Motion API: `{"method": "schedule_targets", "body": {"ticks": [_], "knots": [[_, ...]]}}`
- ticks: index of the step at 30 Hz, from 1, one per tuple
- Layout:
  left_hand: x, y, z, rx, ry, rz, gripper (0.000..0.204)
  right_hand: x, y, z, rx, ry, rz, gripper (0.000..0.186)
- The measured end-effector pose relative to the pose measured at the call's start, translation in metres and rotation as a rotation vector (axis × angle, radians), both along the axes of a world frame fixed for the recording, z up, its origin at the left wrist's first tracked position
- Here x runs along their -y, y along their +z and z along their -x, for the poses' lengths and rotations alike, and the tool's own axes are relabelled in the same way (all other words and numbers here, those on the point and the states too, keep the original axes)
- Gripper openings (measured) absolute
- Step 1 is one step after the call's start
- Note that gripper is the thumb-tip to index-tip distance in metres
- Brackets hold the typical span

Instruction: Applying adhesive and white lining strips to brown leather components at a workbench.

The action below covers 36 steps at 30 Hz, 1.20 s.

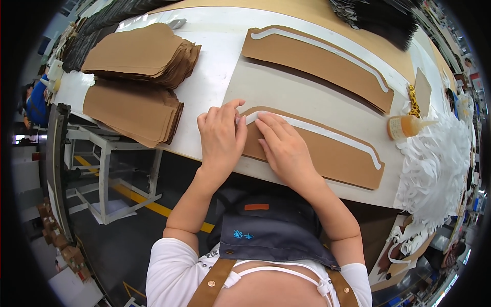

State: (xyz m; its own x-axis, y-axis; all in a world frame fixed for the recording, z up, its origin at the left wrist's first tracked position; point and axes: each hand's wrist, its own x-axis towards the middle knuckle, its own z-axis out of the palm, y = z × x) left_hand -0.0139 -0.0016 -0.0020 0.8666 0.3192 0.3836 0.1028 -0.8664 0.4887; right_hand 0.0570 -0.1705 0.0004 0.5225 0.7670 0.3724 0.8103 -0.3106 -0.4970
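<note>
**At a white worktable in a crowded workshop**

Reaching up from the lower edge on bent elbows, close together near centre. Laying right hand over a white strip, fingers extended side by side; curling left hand at the strip's left end, impossible to tell whether pinching. Beneath, right of centre, slanting lengthwise down toward lower right: a brown panel on a grey board. Roughly parallel above, another strip-edged panel. At right, a nozzled amber bottle beside heaped white strips.

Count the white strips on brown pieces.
2: the far strip on the far brown piece; the near strip on the near brown piece, partly under the right hand. Others may be hidden.
</note>
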Motion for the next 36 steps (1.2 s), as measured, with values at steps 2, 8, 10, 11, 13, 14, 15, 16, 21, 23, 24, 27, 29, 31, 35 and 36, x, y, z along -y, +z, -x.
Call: {"method": "schedule_targets", "body": {"ticks": [2,8,10,11,13,14,15,16,21,23,24,27,29,31,35,36], "knots": [[-0.002,0.0,0.003,-0.011,0.014,0.008,0.035,-0.001,-0.002,0.001,0.007,-0.003,0.015,0.04],[-0.006,-0.007,0.011,-0.004,0.038,0.041,0.037,-0.003,-0.006,0.005,0.04,-0.025,0.037,0.043],[-0.005,-0.008,0.011,0.007,0.05,0.07,0.038,-0.003,-0.006,0.006,0.048,-0.027,0.034,0.043],[-0.005,-0.007,0.012,0.007,0.052,0.07,0.038,-0.003,-0.006,0.006,0.054,-0.03,0.035,0.043],[-0.005,-0.005,0.013,0.06,0.059,0.066,0.04,-0.004,-0.006,0.006,0.061,-0.032,0.035,0.042],[-0.006,-0.006,0.014,0.06,0.06,0.065,0.04,-0.004,-0.007,0.007,0.066,-0.038,0.036,0.043],[-0.007,-0.007,0.017,0.066,0.064,0.052,0.038,-0.004,-0.008,0.007,0.071,-0.044,0.036,0.043],[-0.008,-0.008,0.019,0.071,0.067,0.038,0.036,-0.005,-0.007,0.008,0.071,-0.042,0.035,0.043],[-0.005,-0.016,0.039,0.062,0.034,-0.052,0.032,-0.009,-0.006,0.011,0.061,-0.056,0.059,0.047],[-0.005,-0.019,0.043,0.057,0.013,-0.069,0.031,-0.01,-0.007,0.011,0.069,-0.06,0.061,0.047],[-0.005,-0.02,0.044,0.051,0.012,-0.089,0.033,-0.011,-0.007,0.012,0.079,-0.063,0.064,0.048],[-0.005,-0.021,0.045,0.032,0.014,-0.119,0.037,-0.013,-0.006,0.012,0.078,-0.075,0.08,0.048],[-0.005,-0.021,0.045,0.018,0.015,-0.129,0.039,-0.015,-0.006,0.013,0.083,-0.081,0.084,0.048],[-0.004,-0.021,0.045,0.006,0.024,-0.126,0.04,-0.015,-0.005,0.013,0.087,-0.089,0.087,0.048],[-0.004,-0.021,0.046,0.006,0.024,-0.128,0.039,-0.015,-0.005,0.012,0.097,-0.074,0.083,0.048],[-0.004,-0.022,0.046,0.008,0.026,-0.134,0.039,-0.014,-0.006,0.012,0.097,-0.07,0.089,0.048]]}}
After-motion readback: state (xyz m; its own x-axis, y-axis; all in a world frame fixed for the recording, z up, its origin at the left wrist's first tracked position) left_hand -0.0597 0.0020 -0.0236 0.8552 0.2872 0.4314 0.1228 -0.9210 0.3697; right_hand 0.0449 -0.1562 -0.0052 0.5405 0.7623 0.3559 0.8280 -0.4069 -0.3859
